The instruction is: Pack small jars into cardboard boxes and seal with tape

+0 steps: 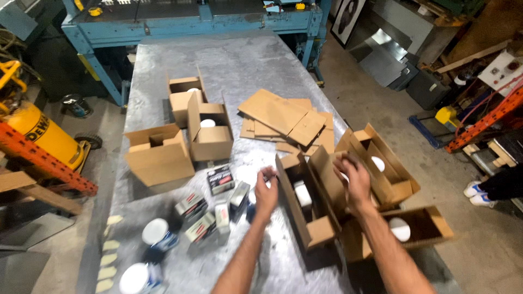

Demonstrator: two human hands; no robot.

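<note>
My left hand hovers over the metal table, fingers curled, just left of an open cardboard box with a white item inside; whether it holds anything is unclear. My right hand grips the upper flap of that same box. Small black-and-grey packaged boxes and white-capped dark cans lie scattered left of my left hand.
Three open cartons stand further back on the left. Flattened cardboard sheets lie mid-table. Two more open boxes with white items sit at the right edge. A yellow compressor tank and orange rack stand left. Someone's shoes show at right.
</note>
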